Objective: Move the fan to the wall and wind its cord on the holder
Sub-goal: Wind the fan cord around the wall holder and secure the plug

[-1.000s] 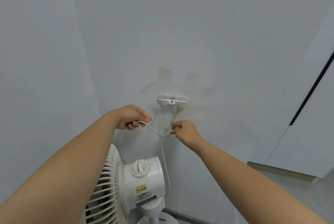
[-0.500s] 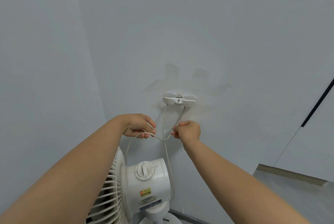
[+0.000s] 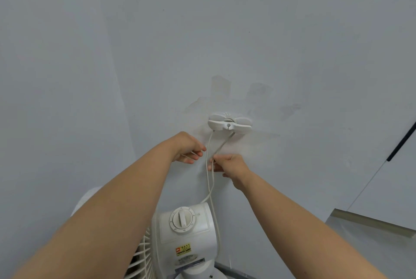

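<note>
Seven o'clock of the holder (image 3: pixel 228 124), your left hand (image 3: pixel 188 148) pinches slack cord (image 3: pixel 209 150); at six, your right hand (image 3: pixel 229 166) pinches the hanging strands, likely tensioning the next wrap.

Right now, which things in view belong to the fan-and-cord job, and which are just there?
Part of the job:
- fan, standing by the wall
- cord, looped over the holder
- left hand and right hand, both gripping the cord

Just there:
- black handle on the panel at right
- tape marks above the holder
</note>
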